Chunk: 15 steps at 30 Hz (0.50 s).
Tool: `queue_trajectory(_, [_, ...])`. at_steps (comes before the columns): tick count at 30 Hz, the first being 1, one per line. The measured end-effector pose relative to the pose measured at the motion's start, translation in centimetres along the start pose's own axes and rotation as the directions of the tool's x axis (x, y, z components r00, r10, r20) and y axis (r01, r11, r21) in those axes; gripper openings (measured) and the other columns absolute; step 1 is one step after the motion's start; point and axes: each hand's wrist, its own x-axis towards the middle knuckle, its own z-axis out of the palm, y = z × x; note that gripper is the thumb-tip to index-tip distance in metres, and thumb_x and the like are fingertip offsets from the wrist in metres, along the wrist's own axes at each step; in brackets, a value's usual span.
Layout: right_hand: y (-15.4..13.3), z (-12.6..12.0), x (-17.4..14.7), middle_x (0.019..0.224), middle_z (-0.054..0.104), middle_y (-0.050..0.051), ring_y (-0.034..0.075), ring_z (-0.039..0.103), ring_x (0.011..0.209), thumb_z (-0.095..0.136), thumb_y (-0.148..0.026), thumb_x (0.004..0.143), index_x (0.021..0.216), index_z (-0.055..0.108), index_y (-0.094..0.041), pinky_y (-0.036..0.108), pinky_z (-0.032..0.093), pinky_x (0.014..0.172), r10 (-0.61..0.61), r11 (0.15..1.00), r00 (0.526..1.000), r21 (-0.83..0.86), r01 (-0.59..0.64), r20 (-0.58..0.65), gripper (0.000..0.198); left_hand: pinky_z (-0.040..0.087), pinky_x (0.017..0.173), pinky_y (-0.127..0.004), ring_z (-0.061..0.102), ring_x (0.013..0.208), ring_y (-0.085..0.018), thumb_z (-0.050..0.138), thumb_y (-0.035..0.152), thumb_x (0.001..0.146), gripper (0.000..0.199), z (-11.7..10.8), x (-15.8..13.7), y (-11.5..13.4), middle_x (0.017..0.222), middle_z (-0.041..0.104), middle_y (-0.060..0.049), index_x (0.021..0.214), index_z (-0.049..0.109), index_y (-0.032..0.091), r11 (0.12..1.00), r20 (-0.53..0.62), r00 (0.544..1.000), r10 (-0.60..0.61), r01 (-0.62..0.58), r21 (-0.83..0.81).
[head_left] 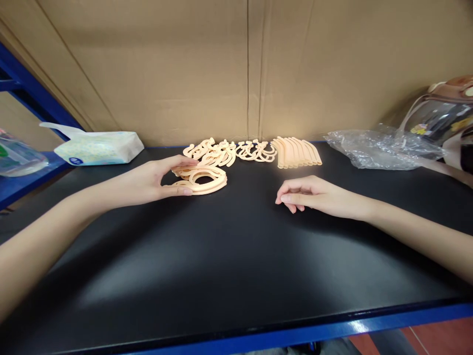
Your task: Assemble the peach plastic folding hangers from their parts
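Observation:
At the left of centre, my left hand (pixel 148 180) has its thumb and fingers closed around the left side of a small stack of peach-coloured, ring-shaped plastic parts (pixel 210 187), which rests on the black tabletop. My right hand (pixel 310 194) is held over the table on the right, fingers loosely curled with the thumb against them, and nothing shows in it. Behind the stack lies a pile of curved peach pieces (pixel 221 154). Smaller hook-shaped pieces (pixel 256 151) lie beside that pile. Farther right, several long curved strips (pixel 297 152) are lined up side by side.
A tissue pack (pixel 101 147) lies at the back left, near a clear plastic container (pixel 20 155). Crumpled clear plastic bag (pixel 380 148) and a transparent bottle with a brown lid (pixel 439 116) occupy the back right. Cardboard (pixel 166 69) walls the rear; a blue edge (pixel 295 337) runs along the front.

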Motion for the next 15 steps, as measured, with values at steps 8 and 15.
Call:
queue_trajectory(8, [0.05,-0.04,-0.03,0.068,0.056,-0.002,0.010,0.050,0.065,0.050,-0.043,0.091,0.090,0.063,-0.017,0.025,0.038,0.061,-0.009,1.000,1.000,0.006,0.009,0.009,0.029,0.038,0.107,-0.039,0.049,0.126,-0.025,0.056,0.063,0.080,0.070,0.12,0.11,-0.16,0.141,0.050,-0.006,0.135,0.044,0.021,1.000,-0.002,1.000,-0.002,0.002,0.003])
queue_trajectory(15, [0.09,-0.07,-0.06,0.069,0.056,-0.002,0.010,0.051,0.065,0.050,-0.043,0.091,0.091,0.064,-0.017,0.025,0.038,0.062,-0.013,1.000,1.000,-0.009,0.013,0.006,0.030,0.041,0.104,-0.039,0.051,0.123,-0.026,0.055,0.063,0.079,0.070,0.08,0.13,0.00,0.138,0.052,-0.006,0.134,0.045,0.021,1.000,-0.007,1.000,0.001,-0.001,0.014])
